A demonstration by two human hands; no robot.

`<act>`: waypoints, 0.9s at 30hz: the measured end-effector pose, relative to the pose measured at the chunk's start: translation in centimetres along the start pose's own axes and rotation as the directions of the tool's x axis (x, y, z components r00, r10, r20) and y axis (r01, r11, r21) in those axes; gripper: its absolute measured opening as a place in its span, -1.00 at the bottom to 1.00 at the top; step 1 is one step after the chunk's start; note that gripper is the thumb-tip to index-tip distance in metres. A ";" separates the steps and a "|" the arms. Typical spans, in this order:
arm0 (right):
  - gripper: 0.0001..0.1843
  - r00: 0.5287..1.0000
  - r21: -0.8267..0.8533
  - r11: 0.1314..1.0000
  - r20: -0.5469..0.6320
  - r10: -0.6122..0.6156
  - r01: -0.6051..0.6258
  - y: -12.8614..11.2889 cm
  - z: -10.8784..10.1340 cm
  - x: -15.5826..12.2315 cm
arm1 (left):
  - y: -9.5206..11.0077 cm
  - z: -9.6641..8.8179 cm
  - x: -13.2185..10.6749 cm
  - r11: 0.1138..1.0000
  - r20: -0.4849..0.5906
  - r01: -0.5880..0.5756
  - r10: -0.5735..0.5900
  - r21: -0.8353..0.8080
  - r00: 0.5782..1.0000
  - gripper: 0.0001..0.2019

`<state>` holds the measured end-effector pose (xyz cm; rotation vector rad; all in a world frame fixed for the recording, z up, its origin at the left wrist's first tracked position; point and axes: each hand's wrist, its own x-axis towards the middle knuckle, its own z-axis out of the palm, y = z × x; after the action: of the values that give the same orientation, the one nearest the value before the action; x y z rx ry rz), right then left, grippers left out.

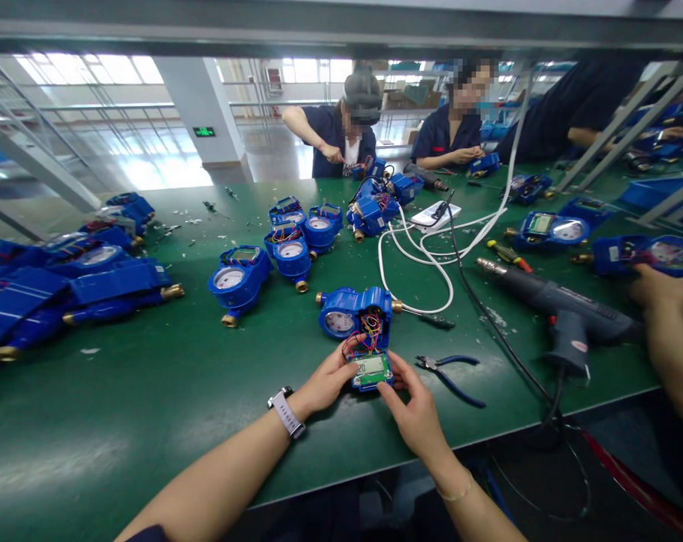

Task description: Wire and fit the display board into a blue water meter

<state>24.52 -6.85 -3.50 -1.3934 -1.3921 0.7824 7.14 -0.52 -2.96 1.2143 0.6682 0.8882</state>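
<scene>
Between my hands is a display module (370, 370), a green circuit board with a lit LCD set in a blue housing. Thin coloured wires (370, 327) join it to an opened blue water meter (339, 310) lying just behind it. My left hand (330, 376), below a wristwatch, grips the module's left side with the thumb by the screen. Around the right side curl the fingers of my right hand (414, 406), its thumb at the lower edge. To the right of that hand lie blue-handled side cutters (451, 376), their jaws toward the module.
Several blue meters (288, 239) stand mid-table; more are piled (75, 278) at left. A heat gun (567, 316), screwdriver (507, 254), white cable (448, 293) and power strip (436, 215) occupy the right. A co-worker's hand (666, 290) touches another meter. Two people work opposite.
</scene>
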 end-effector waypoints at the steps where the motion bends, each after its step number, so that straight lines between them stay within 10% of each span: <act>1: -0.48 1.000 0.004 1.000 0.005 0.000 0.000 0.0 0.0 0.0 | 0.1 0.0 0.0 1.000 0.023 0.008 -0.008 -0.006 1.000 -0.46; 27: -0.55 0.999 0.012 0.999 -0.020 -0.031 0.031 0.7 0.2 -0.4 | 0.4 0.3 0.1 0.978 -0.001 0.135 -0.137 -0.159 0.991 -0.35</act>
<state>24.56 -7.08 -4.24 -1.3637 -1.3883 0.7534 7.40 -0.52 -2.51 1.0096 0.6686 0.8186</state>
